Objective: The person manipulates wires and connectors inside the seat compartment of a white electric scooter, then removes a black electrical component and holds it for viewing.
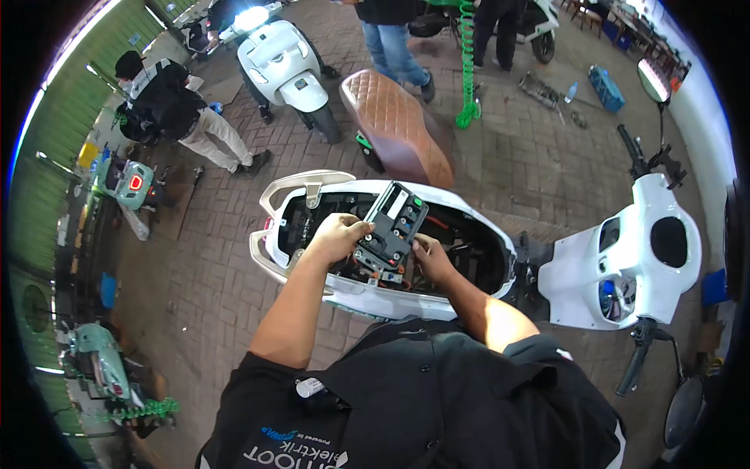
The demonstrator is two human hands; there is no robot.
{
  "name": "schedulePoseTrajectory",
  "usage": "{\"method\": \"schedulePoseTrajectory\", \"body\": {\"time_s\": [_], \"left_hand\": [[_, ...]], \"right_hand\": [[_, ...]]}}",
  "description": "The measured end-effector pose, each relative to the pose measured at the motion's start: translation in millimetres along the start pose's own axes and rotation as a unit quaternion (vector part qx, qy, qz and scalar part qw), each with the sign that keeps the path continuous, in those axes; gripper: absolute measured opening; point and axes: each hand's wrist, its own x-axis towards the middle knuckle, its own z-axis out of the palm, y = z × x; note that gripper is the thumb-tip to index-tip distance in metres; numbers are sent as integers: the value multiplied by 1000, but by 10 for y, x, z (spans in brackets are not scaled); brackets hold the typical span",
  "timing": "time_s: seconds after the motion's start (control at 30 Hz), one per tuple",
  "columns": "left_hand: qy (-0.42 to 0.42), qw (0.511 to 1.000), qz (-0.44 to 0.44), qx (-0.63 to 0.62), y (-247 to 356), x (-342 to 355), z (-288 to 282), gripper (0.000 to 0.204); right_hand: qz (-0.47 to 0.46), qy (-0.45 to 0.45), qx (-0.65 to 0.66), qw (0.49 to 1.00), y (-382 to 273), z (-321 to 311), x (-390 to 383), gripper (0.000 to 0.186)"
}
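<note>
A white scooter [462, 205] stands crosswise in front of me, its under-seat bay [476, 250] uncovered, with wires and dark parts inside. Over that bay a black, box-like electrical unit [387, 234] is tilted, with a pale label, a green piece and several terminals on its face. My left hand [341, 237] grips its left edge, thumb on top. At the lower right edge of the unit, my right hand [431, 258] pinches with bent fingers, partly hidden. Orange leads and small metal parts [383, 275] show just below the unit.
A brown quilted seat [394, 117] is raised along the bay's far side. Cream grab rails [273, 258] stick out at the left; handlebars [642, 336] and white front body [625, 250] are right. Farther off are a person [187, 109], another scooter [285, 66] and a green coiled hose [467, 70].
</note>
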Motion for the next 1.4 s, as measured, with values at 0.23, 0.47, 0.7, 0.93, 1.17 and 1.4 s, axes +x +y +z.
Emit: {"method": "schedulePoseTrajectory", "body": {"time_s": [0.23, 0.47, 0.7, 0.93, 1.17, 1.4], "left_hand": [[-25, 998, 18, 62, -55, 107, 156, 48], [-43, 998, 30, -44, -253, 28, 77, 38], [-129, 975, 94, -153, -118, -70, 94, 31], [-299, 904, 163, -257, 292, -255, 506, 38], [-397, 820, 225, -346, 396, -476, 988, 54], [-385, 836, 229, -316, 385, -635, 1392, 50]], "right_hand": [[-79, 149, -95, 981, 372, -270, 147, 43], [-207, 173, -288, 919, -125, -295, -73, 45], [-59, 212, -245, 944, -1217, -59, -678, 44], [-33, 188, -61, 980, -1418, 60, -1390, 54], [-129, 232, -32, 964, -1592, 102, -1948, 66], [-169, 327, -276, 888, -1778, 122, -2435, 68]]}}
